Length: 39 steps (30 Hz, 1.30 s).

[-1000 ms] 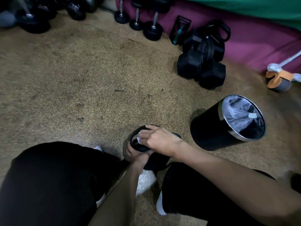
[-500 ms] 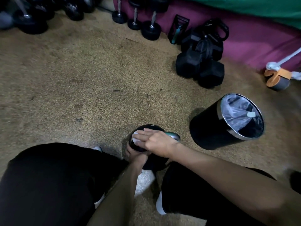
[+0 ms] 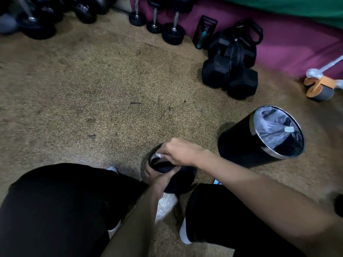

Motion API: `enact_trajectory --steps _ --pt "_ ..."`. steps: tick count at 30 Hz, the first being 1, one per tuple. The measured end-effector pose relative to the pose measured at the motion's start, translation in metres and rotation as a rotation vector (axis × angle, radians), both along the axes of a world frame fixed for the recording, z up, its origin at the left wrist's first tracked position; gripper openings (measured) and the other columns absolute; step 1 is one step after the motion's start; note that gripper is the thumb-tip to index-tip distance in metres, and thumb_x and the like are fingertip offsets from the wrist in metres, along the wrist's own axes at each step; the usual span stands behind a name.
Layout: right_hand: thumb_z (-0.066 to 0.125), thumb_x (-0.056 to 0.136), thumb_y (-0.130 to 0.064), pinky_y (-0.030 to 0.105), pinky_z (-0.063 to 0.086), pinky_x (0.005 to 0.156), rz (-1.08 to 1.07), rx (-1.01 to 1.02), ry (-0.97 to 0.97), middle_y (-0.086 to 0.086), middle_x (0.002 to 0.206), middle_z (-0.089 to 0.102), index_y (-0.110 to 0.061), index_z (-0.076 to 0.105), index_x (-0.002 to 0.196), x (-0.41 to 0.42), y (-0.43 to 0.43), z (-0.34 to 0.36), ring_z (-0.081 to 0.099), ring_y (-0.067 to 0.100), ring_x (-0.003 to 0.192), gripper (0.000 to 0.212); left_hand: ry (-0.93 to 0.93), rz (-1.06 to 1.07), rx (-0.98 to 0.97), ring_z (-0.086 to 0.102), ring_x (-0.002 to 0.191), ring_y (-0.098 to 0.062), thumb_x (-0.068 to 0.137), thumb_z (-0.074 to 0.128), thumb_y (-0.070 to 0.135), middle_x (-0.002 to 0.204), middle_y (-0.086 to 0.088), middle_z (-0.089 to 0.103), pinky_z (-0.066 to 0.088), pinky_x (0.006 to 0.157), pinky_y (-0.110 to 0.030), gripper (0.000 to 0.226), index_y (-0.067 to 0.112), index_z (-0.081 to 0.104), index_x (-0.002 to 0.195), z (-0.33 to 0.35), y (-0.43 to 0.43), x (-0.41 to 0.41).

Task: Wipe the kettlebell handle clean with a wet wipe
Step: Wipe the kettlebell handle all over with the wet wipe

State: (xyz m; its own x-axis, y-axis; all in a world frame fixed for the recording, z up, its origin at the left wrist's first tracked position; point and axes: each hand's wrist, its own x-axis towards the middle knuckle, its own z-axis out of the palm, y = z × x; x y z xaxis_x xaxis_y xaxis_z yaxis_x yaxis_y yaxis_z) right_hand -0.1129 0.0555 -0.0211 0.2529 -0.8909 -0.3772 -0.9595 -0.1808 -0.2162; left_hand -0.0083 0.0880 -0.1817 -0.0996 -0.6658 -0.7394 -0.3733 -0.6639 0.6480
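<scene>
A black kettlebell [image 3: 178, 182] stands on the speckled floor between my knees, its handle [image 3: 154, 160] curving up at the far left side. My right hand [image 3: 180, 152] lies over the top of the handle, fingers closed on a white wet wipe [image 3: 159, 155] pressed against it; only a small corner of the wipe shows. My left hand [image 3: 157, 176] grips the kettlebell from the near side, below the handle, and is partly hidden under my right hand.
A black waste bin [image 3: 259, 140] with a clear liner stands just right of the kettlebell. Black hex dumbbells [image 3: 230, 75] and round dumbbells [image 3: 172, 28] line the far wall. An orange ab wheel [image 3: 319, 86] lies far right. My knees [image 3: 55, 210] flank the kettlebell.
My right hand has slid with the wipe along the handle, rising toward its far top side. My left hand stays on the kettlebell.
</scene>
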Motion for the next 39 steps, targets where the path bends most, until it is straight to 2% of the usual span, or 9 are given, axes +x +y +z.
enact_trajectory --steps 6,10,13,15,20,24,29,35,39 --pt "0.052 0.089 -0.027 0.035 0.055 0.073 -0.138 0.122 -0.070 0.010 0.096 0.071 -0.025 0.068 0.103 0.002 -0.009 0.005 0.066 0.028 0.086 0.021 0.002 -0.023 -0.019 0.022 0.164 -0.028 0.057 0.107 0.041 0.174 -0.012 0.025 0.028 0.132 -0.044 0.142 0.022 0.023 0.170 0.002 -0.001 0.000" --pt "0.050 0.094 -0.028 0.025 0.039 0.065 -0.172 0.196 -0.032 0.017 0.095 0.067 -0.014 0.069 0.099 -0.005 -0.016 0.015 0.064 0.030 0.088 0.024 0.000 -0.041 -0.022 0.023 0.164 -0.028 0.055 0.107 0.046 0.174 -0.011 0.026 0.027 0.133 -0.046 0.145 0.021 0.023 0.170 0.005 -0.002 0.002" --pt "0.059 0.090 -0.023 0.024 0.047 0.076 -0.153 0.226 -0.083 0.010 0.103 0.070 -0.019 0.071 0.105 -0.008 -0.021 0.023 0.065 0.025 0.095 0.020 0.028 -0.032 -0.017 0.026 0.163 -0.029 0.042 0.108 0.054 0.174 -0.011 0.028 0.029 0.132 -0.047 0.156 0.023 0.024 0.169 0.008 -0.003 0.002" --pt "0.061 0.087 -0.018 0.023 0.049 0.083 -0.172 0.240 -0.162 0.005 0.102 0.073 -0.018 0.072 0.104 -0.009 -0.024 0.021 0.066 0.019 0.095 0.020 0.009 -0.034 -0.018 0.023 0.164 -0.029 0.051 0.108 0.047 0.174 -0.011 0.027 0.027 0.133 -0.045 0.149 0.021 0.023 0.170 0.012 -0.002 0.002" --pt "0.055 0.091 -0.017 0.023 0.042 0.058 -0.383 0.349 -0.275 0.000 0.082 0.069 -0.013 0.072 0.087 -0.014 -0.028 0.010 0.053 0.008 0.061 0.018 0.015 -0.038 0.010 0.021 0.165 -0.028 0.064 0.106 0.035 0.176 -0.012 0.020 0.026 0.132 -0.040 0.140 0.018 0.017 0.171 0.019 -0.003 0.003" --pt "0.050 0.094 -0.021 0.022 0.035 0.054 -0.530 0.430 -0.321 -0.012 0.063 0.056 -0.023 0.058 0.061 -0.019 -0.025 0.001 0.047 0.007 0.058 0.035 0.028 -0.035 0.036 0.020 0.165 -0.027 0.066 0.105 0.033 0.177 -0.011 0.017 0.027 0.130 -0.040 0.139 0.017 0.015 0.172 0.024 -0.003 0.004" --pt "0.055 0.091 -0.022 0.027 0.050 0.071 -0.552 0.423 -0.395 -0.010 0.082 0.069 -0.019 0.072 0.084 -0.017 -0.024 0.002 0.060 0.008 0.075 0.018 0.012 -0.042 0.045 0.016 0.166 -0.028 0.067 0.104 0.037 0.178 -0.010 0.014 0.025 0.132 -0.042 0.141 0.018 0.012 0.172 0.028 -0.002 0.005" --pt "0.058 0.082 -0.019 0.018 0.041 0.057 -0.583 0.398 -0.317 -0.009 0.084 0.069 -0.022 0.075 0.089 -0.022 -0.027 0.010 0.060 0.008 0.074 0.018 0.008 -0.037 0.047 0.015 0.167 -0.029 0.063 0.105 0.040 0.179 -0.010 0.014 0.024 0.133 -0.044 0.144 0.020 0.013 0.172 0.026 -0.002 0.005" --pt "0.054 0.085 -0.015 0.013 0.036 0.042 -0.530 0.379 -0.315 -0.007 0.066 0.059 -0.020 0.066 0.069 -0.005 -0.029 0.005 0.049 0.008 0.056 0.020 -0.028 -0.053 0.020 0.019 0.166 -0.029 0.057 0.107 0.046 0.177 -0.010 0.022 0.023 0.134 -0.045 0.148 0.021 0.017 0.171 0.019 -0.002 0.003"
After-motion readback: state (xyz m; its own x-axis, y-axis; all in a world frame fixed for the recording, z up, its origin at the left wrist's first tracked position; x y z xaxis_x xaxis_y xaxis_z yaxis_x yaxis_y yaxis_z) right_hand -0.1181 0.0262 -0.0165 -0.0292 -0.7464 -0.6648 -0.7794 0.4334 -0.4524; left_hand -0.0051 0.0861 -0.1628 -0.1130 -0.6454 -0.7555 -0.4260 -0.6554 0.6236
